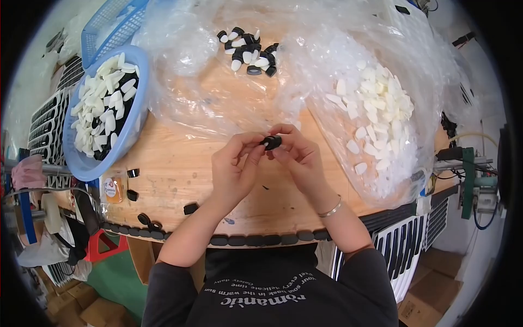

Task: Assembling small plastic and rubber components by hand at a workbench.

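Observation:
Over the middle of the table, my left hand and my right hand meet at the fingertips. Between them is a small black cap, pinched from both sides. Its underside and much of its edge are hidden by my fingers. Farther off lies a small pile of black caps with white paddle-shaped tips. To my right, loose white paddle-shaped pieces are heaped on a clear plastic bag. At left, a blue basin holds black caps with several white-tipped pieces on top.
A blue plastic basket stands behind the basin. Crumpled clear plastic covers the table's far side. Near the left front lie a small orange packet and several stray black caps. Black oval pieces line the wooden table's front edge.

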Tool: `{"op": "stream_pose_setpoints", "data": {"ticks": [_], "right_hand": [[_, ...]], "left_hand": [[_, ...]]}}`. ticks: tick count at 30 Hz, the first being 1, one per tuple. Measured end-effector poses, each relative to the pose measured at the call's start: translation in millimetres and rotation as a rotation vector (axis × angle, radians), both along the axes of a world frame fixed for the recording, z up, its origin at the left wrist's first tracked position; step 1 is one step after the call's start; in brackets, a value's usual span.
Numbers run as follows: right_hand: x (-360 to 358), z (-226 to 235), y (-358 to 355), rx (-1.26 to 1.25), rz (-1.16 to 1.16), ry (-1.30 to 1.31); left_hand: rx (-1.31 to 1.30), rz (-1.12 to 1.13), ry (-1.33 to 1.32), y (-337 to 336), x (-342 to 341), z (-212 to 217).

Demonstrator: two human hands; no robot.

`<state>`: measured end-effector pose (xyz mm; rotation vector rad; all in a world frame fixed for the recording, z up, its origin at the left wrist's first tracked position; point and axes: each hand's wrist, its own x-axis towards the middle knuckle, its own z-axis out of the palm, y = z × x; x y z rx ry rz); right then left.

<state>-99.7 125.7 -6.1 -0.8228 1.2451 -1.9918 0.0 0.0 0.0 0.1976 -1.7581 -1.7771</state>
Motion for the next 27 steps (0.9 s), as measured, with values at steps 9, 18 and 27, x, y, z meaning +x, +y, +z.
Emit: {"op": "stream_pose_setpoints", "data": {"ticks": [9,18,27], "right_hand": [[7,3,-2,0.013,-0.086,0.143],[15,3,-5,-0.003,-0.132,0.146],[18,18,-7,0.047,-0.252,0.134]], "left_hand": [[-0.352,0.136,0.029,0,-3,-1],[-0.432,-0.012,-0.073,-2,-4,2],[0.178,-0.12,-0.071,2,-3,2]]}}
